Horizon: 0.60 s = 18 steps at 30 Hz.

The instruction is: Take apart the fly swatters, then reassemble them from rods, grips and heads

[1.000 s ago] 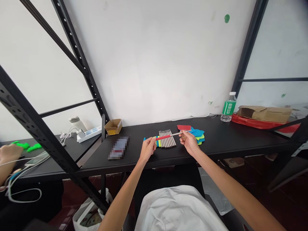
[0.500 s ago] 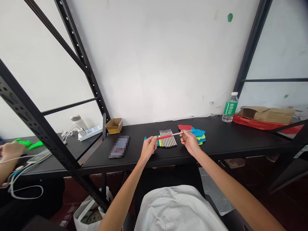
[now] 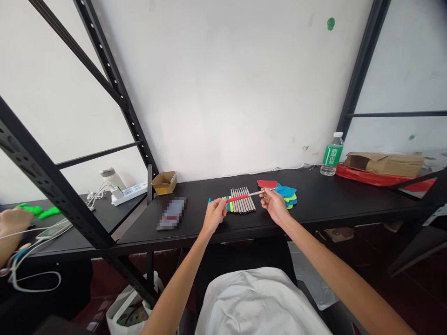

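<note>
My left hand (image 3: 215,214) pinches the left end of a thin metal rod with a red grip (image 3: 238,197), which spans the gap between both hands above the table. The fingers of my right hand (image 3: 274,204) are closed on the rod's bare metal part. Below it lies a row of several grey metal rods (image 3: 241,207), side by side on the black tabletop. Yellow and blue handles (image 3: 229,205) show at the row's left, partly covered by my left hand. Just beyond my right hand are flat blue and yellow-green plastic pieces (image 3: 288,191) and a red flat piece (image 3: 267,184).
At the left lie a phone (image 3: 172,213) and a small open cardboard box (image 3: 164,183); a power strip (image 3: 130,192) is beyond the rack post. A water bottle (image 3: 332,154) and a flattened carton (image 3: 384,164) stand at the right. Another person's hand (image 3: 12,223) is at far left.
The view has shifted slightly. Both hands keep their hold on the rod with the red grip, almost unmoved.
</note>
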Motion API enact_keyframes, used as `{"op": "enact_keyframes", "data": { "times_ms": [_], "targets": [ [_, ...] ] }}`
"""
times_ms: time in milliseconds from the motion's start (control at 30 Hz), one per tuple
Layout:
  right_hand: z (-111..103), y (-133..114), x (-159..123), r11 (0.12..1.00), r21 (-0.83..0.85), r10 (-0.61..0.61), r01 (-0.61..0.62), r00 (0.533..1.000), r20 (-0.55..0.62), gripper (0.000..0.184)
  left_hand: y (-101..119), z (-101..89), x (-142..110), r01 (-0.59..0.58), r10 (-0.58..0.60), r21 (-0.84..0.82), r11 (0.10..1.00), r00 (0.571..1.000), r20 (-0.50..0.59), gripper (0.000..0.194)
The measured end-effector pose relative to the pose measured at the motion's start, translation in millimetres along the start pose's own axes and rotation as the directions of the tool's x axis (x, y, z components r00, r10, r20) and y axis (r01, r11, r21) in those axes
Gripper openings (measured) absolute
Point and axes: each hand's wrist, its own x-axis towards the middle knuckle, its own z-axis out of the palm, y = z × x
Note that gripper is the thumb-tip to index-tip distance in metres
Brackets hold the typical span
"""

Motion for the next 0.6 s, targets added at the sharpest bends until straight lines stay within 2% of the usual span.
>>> {"op": "enact_keyframes", "data": {
  "times_ms": [600],
  "targets": [
    [-0.4, -0.1, 0.6, 1.0, -0.011, 0.002, -0.002, 1.0, 0.003, 0.039, -2.4, -0.2, 1.2, -0.006, 0.007, -0.027, 1.0, 1.0, 0.015, 0.036]
  ]
}}
